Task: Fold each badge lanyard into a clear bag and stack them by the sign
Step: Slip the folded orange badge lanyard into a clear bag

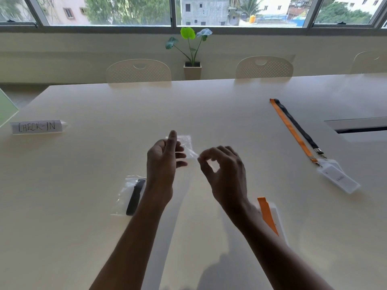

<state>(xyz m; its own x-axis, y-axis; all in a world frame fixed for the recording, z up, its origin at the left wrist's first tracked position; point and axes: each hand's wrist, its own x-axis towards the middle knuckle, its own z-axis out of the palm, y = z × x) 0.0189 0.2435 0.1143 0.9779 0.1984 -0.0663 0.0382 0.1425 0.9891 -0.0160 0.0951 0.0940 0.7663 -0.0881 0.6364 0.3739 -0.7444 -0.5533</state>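
Both hands hold an empty clear bag above the table's middle. My left hand holds one side of it with the thumb up and the fingers behind the plastic. My right hand pinches the other edge between thumb and fingertips. A clear bag with a folded black lanyard inside lies by my left forearm. A folded orange lanyard with its badge lies under my right forearm. An orange and a black lanyard lie stretched out at the right, with badge holders at their near end. The white CHECK-IN sign stands at the far left.
The white table has a cable slot at the right edge. White chairs stand along its far side, with a potted plant by the window wall. A green sheet shows at the far left.
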